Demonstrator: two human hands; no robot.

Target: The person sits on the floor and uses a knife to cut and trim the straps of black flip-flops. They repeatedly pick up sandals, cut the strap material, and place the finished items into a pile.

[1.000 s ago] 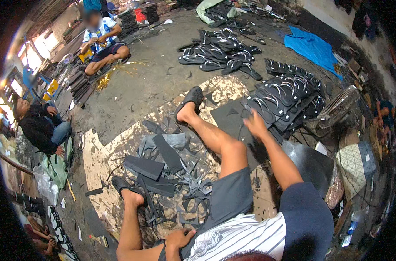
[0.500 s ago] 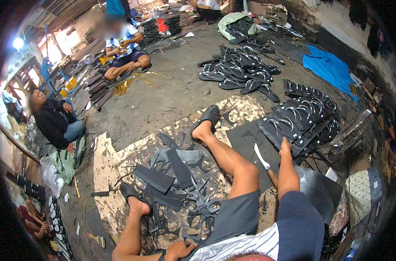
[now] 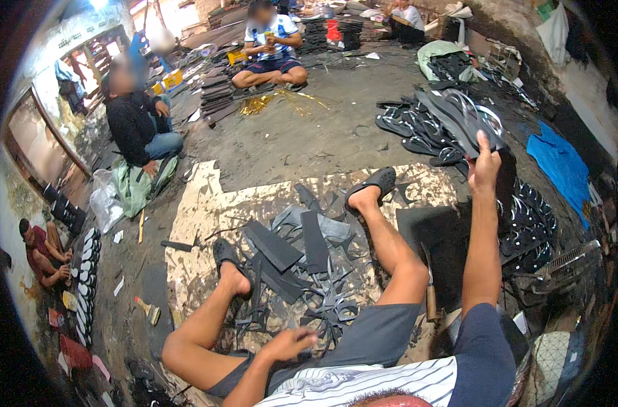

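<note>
My right hand (image 3: 484, 166) is raised at arm's length, fingers wrapped round the heel end of some black flip-flops (image 3: 451, 119) with white-edged straps. They seem to be more than one, pressed together. Below that forearm lie stacked rows of similar flip-flops (image 3: 531, 220). A loose pile of flip-flops (image 3: 398, 122) spreads on the floor behind the held ones. Over my lap hovers my left hand (image 3: 290, 344), empty, its fingers loosely stretched and slightly blurred. A knife (image 3: 431, 295) with a wooden handle rests on the dark mat (image 3: 424, 227) beside my right leg.
Between my legs, black sheet pieces and offcuts (image 3: 275, 247) cover a stained board (image 3: 193, 214). A brush (image 3: 149, 310) lies to the left. Several people sit around the room, one in a black jacket (image 3: 129, 125). A blue tarp (image 3: 558, 163) lies at the right.
My right hand has lifted flip-flops from the stacked rows, up and away from me. My left hand has come off my lap, its fingers stretching out. The view has shifted left.
</note>
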